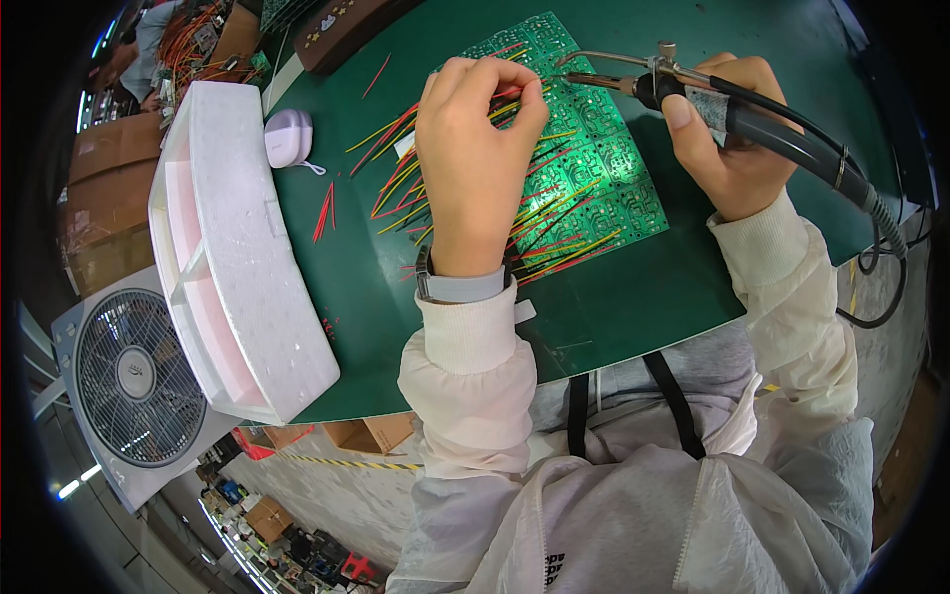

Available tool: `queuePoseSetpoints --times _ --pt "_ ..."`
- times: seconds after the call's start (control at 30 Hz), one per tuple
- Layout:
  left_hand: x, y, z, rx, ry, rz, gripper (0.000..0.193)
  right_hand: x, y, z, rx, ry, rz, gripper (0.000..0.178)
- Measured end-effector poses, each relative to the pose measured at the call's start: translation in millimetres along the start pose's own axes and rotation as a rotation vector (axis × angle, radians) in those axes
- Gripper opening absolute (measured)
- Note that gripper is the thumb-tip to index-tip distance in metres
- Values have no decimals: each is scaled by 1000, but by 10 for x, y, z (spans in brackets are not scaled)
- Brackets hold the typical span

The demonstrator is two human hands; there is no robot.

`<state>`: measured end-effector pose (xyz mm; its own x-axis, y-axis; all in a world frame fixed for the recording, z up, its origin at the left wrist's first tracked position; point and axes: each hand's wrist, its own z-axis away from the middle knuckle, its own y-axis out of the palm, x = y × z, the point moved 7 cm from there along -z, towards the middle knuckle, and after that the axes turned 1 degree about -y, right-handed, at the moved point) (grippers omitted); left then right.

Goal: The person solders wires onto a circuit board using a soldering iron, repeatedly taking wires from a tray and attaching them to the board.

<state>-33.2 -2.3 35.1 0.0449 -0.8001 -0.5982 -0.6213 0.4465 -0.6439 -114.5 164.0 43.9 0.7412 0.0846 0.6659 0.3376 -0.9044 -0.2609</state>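
The left hand (475,163), fingertips pinched together, apparently on a thin red plastic-coated wire (508,95), is nearer, over the green rectangular circuit-board panel (621,168); the right hand (727,158), beyond the panel's right edge, grips a black-handled soldering iron (782,141), metal tip over the panel. The panel's long axis slants far-left to near-right. Left of the panel: a rounded lilac case (288,139), then a white foam compartment tray (237,218), contents unclear.

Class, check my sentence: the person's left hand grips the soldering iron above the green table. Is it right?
No, the hand is wrong: the head view shows the person's right hand gripping the soldering iron above the green table.
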Motion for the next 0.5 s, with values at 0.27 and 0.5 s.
queuePoseSetpoints --times 0.27,0.5 --pt "-6 -2 2 -4 2 -20 8 16 25 -6 21 -51 16 21" --pt "-11 -6 1 -3 2 -21 7 23 22 -8 12 -55 28 21"
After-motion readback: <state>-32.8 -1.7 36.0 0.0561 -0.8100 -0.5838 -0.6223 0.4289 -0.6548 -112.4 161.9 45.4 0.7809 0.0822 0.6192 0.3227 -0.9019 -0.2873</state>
